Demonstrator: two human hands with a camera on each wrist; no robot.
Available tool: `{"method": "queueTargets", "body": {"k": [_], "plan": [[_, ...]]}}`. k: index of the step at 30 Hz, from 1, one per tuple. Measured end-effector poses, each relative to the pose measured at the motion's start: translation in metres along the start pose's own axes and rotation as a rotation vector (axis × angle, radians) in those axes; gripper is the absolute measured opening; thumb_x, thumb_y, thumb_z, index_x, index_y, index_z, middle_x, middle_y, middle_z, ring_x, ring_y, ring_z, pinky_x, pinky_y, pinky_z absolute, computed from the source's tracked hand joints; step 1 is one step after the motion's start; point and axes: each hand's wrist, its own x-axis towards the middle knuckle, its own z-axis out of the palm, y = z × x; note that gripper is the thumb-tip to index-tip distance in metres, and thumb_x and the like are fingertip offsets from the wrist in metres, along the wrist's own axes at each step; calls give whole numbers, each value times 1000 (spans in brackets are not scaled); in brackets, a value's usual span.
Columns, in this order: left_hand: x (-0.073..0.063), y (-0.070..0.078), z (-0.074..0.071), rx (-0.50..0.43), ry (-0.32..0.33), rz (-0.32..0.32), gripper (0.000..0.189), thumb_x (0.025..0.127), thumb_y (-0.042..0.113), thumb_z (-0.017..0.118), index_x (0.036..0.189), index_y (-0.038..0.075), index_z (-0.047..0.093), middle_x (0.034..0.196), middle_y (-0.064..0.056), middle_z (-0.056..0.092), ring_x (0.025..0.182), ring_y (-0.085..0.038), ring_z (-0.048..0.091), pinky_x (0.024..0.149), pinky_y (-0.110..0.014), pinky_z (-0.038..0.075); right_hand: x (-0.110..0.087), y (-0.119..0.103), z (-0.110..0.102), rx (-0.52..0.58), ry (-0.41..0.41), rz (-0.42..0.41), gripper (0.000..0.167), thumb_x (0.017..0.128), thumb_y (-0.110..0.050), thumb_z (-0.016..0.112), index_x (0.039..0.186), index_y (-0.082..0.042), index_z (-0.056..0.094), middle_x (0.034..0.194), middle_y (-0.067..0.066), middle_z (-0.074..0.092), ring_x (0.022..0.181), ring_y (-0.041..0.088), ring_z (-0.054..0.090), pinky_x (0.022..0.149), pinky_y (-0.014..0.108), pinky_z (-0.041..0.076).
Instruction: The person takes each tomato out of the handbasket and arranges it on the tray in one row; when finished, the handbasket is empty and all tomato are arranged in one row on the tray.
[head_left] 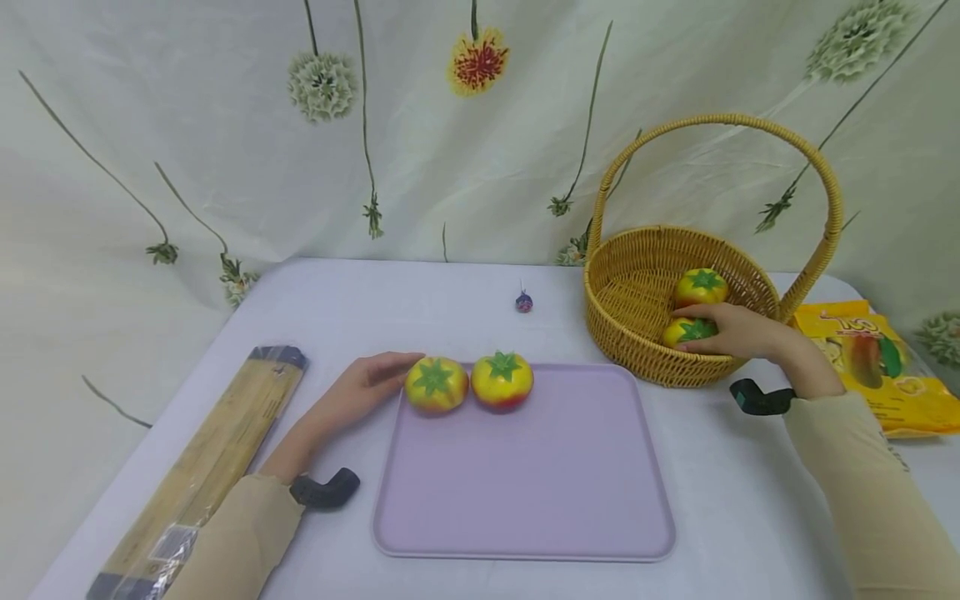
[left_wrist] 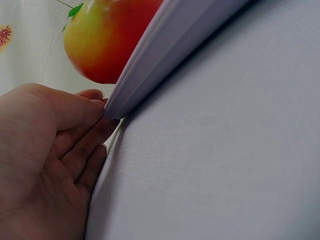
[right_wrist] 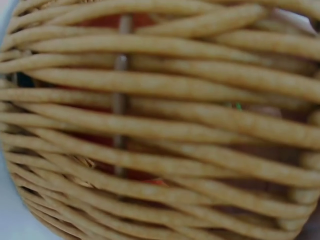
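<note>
While in basket [head_left: 628,340] — nearer fruit [head_left: 680,331] half-hidden

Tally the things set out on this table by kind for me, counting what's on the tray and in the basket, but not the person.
Yellow-and-red fruits: 4 (2 on the tray, 2 in the basket)
Tray: 1
Basket: 1
Yellow packet: 1
Long wrapped package: 1
Small purplish item: 1
Total in view: 9

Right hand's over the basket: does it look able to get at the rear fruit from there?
Likely yes, once it lets go of the front fruit: the right hand reaches inside the basket, the rear fruit lies just beyond, top uncovered, and the handle arches above.
</note>
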Motion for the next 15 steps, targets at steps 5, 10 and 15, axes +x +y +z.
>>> {"method": "queueTargets", "body": {"k": [5, 10, 15], "plan": [[0, 1, 0, -4, 2, 5, 36, 95, 19, 56, 130, 9, 55, 129, -5, 55, 125, -25, 43, 104, -47, 31, -1, 0, 1, 13, 41, -37, 57, 89, -26, 66, 130, 9, 47, 124, 32, 47, 110, 43, 44, 92, 58, 38], [1, 0, 0, -9, -6, 12, 36, 96, 19, 55, 130, 8, 55, 129, -5, 55, 125, -25, 43, 104, -46, 31, -2, 1, 2, 23, 81, -70, 57, 89, -23, 67, 132, 7, 46, 124, 31, 47, 110, 42, 43, 93, 59, 37], [1, -1, 0, -20, -13, 3, 35, 95, 16, 55, 130, 9, 55, 129, -2, 55, 125, -21, 43, 105, -43, 31, -4, -1, 3, 43, 116, -93, 56, 88, -23, 67, 132, 6, 46, 122, 29, 49, 107, 40, 45, 90, 56, 40]]}}
